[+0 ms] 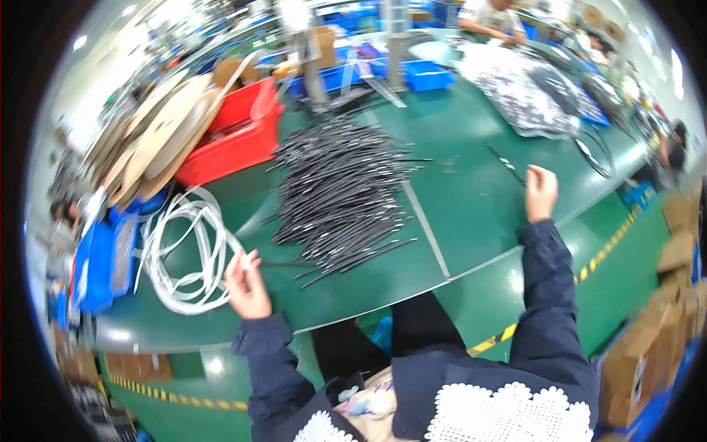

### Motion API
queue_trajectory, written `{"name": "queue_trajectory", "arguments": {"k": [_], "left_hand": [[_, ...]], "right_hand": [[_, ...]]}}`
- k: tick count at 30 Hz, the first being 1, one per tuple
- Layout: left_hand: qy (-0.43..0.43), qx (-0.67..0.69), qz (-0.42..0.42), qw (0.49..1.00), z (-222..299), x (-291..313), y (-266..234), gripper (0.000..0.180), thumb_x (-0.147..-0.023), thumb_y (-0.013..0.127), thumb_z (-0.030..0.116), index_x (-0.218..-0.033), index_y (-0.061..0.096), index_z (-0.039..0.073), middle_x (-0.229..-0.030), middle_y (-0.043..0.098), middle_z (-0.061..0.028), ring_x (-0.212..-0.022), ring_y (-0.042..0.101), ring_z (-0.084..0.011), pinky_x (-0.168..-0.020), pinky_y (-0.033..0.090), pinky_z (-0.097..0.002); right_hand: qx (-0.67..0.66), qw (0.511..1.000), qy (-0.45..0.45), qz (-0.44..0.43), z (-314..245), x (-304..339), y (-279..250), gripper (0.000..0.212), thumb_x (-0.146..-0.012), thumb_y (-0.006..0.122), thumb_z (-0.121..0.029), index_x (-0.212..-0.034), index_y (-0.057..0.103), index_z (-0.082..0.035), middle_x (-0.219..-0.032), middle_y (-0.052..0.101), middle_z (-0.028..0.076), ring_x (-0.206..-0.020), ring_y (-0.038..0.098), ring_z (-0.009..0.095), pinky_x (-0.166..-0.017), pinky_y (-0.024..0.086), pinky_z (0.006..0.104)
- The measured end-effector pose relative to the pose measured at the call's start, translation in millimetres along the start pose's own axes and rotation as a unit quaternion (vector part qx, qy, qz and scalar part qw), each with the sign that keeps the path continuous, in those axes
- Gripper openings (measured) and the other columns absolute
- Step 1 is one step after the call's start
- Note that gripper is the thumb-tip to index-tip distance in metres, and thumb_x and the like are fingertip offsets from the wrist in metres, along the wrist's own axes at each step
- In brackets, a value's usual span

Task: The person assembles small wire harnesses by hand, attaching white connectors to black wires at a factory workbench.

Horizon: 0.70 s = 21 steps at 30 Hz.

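Observation:
My left hand [248,289] is closed at the near left of the green table, beside a loose coil of white tubing [166,283]. A thin black cable [289,264] runs from its fingertips to the pile; a small white bit shows at the fingers, too blurred to name. My right hand [542,195], out to the right over the table's near edge, pinches one end of a short black cable [507,162] that points away to the far left. Between my hands lies a wide pile of black cables [339,184], several with pale ends.
A red bin [239,136] and large tan reels [158,132] stand at the left. Blue bins [427,76] line the back. Clear plastic bags [526,92] lie far right, near a black cable loop [595,156]. Another person [492,20] works across the table. Cardboard boxes [641,353] stand right.

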<state>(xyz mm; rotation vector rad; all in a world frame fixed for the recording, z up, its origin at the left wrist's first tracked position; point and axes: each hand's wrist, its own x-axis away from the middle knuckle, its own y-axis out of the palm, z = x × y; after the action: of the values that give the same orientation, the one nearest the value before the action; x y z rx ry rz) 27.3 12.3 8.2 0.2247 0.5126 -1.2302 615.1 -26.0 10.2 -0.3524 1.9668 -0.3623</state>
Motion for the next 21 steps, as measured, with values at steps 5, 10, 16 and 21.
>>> {"name": "queue_trajectory", "arguments": {"k": [5,10,16,21], "left_hand": [[0.011,0.005,-0.069,0.998,51.9,6.8,-5.2,0.035,-0.090,0.060,0.003,-0.123,0.050,-0.002,-0.099,0.068,-0.0144,-0.083,0.066,-0.0186,-0.080,0.053,-0.0321],[0.255,-0.164,-0.238,0.923,88.5,26.7,5.1,0.034,-0.078,0.064,-0.004,-0.112,0.059,0.000,-0.083,0.066,-0.0123,-0.069,0.066,-0.0243,-0.063,0.054,-0.0336],[0.335,-0.208,-0.307,0.866,99.5,49.7,-31.7,0.041,-0.069,0.067,0.002,-0.110,0.063,0.001,-0.067,0.058,-0.0093,-0.061,0.059,-0.0232,-0.052,0.047,-0.0341],[0.181,-0.240,-0.137,0.944,38.9,37.4,-98.1,0.040,-0.086,0.063,0.007,-0.125,0.056,0.000,-0.067,0.062,-0.0141,-0.055,0.061,-0.0281,-0.054,0.049,-0.0362]], "right_hand": [[-0.340,0.915,0.041,-0.213,-176.2,32.5,-22.2,0.009,-0.092,0.058,-0.007,-0.092,0.064,0.000,-0.087,0.065,0.006,-0.076,0.059,0.011,-0.070,0.048,0.0258],[-0.562,0.496,0.218,-0.625,-358.6,87.1,14.9,0.032,-0.095,0.058,-0.023,-0.108,0.063,0.005,-0.095,0.068,0.011,-0.085,0.064,0.017,-0.080,0.051,0.0273],[-0.664,0.126,0.413,-0.611,-423.4,69.7,92.3,0.033,-0.096,0.054,-0.027,-0.107,0.057,0.005,-0.084,0.063,0.009,-0.074,0.061,0.017,-0.072,0.052,0.0274],[-0.811,0.221,0.276,-0.466,-416.8,11.1,39.5,0.041,-0.097,0.051,-0.023,-0.133,0.043,-0.004,-0.097,0.065,0.012,-0.081,0.064,0.019,-0.076,0.053,0.0308]]}}
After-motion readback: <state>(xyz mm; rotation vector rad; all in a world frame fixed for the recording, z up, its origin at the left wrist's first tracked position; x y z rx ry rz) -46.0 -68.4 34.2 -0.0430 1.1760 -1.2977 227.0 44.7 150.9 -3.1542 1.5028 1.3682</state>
